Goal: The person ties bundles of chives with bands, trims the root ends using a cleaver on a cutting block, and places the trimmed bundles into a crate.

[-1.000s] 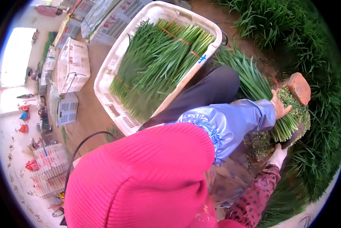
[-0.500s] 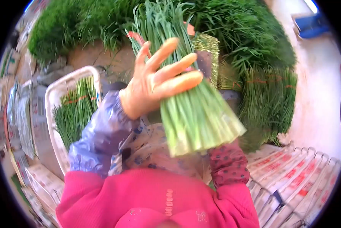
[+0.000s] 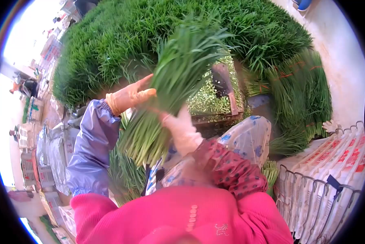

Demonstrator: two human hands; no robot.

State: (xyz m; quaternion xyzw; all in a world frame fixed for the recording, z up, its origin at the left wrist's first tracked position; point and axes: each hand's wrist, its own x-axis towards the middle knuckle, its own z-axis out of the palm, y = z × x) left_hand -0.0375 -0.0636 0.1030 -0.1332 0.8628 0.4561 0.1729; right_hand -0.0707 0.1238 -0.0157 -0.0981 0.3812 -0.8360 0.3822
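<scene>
A bundle of garlic chives, green leaves up and pale cut ends down, is tilted in front of my chest and blurred by motion. Wrapped around its lower middle, my right hand in a pale glove grips it from the right. My left hand, gloved in orange, is at the bundle's left side with fingers stretched apart; whether it touches the leaves I cannot tell. Behind the bundle sits a low board strewn with pale green clippings, a dark upright plate on it.
A large heap of loose chives spreads across the far side. Tied bundles with orange bands stand at the right. More chives lie by my left arm. A wire-framed rack with white and red sheeting is at the lower right.
The bundle has swung to the left, its cut ends now pointing down-left. My left hand has moved from across its front to its left side; my right hand has come into view on it.
</scene>
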